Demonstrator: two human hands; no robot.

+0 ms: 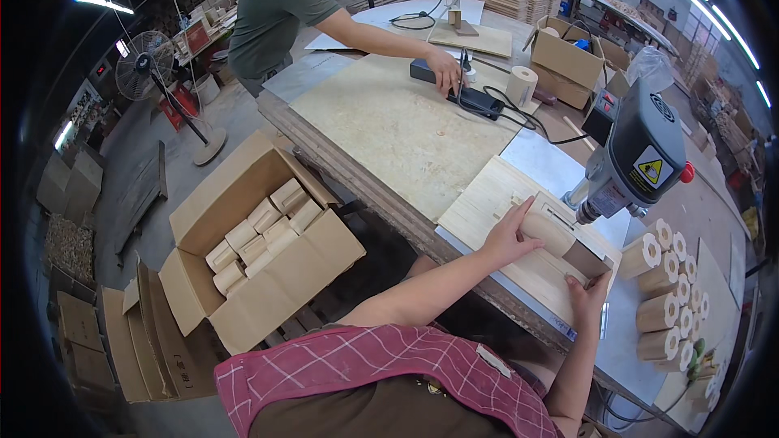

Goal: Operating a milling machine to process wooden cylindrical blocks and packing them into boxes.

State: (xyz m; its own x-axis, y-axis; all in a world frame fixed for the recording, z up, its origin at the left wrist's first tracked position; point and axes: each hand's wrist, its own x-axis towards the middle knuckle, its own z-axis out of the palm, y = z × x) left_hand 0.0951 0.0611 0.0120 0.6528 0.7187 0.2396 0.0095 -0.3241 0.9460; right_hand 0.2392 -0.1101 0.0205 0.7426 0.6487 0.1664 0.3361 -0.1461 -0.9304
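Observation:
Under the chuck of a small drill press (641,150), a pale wooden cylinder (548,232) lies on its side in a wooden jig (588,258). My left hand (513,237) is wrapped over the cylinder's left end, thumb along its near side. At the jig's near right end, my right hand (589,298) grips the block between thumb and fingers. Beneath both is a light wooden board (479,209). The drill bit's tip is too small to make out against the jig.
Several holed wooden cylinders (659,312) are stacked on the right. An open carton (276,276) with more cylinders stands at the left. Across the table, a co-worker's hand (446,71) touches a black device (479,103) with cables. Another carton (565,65) sits behind.

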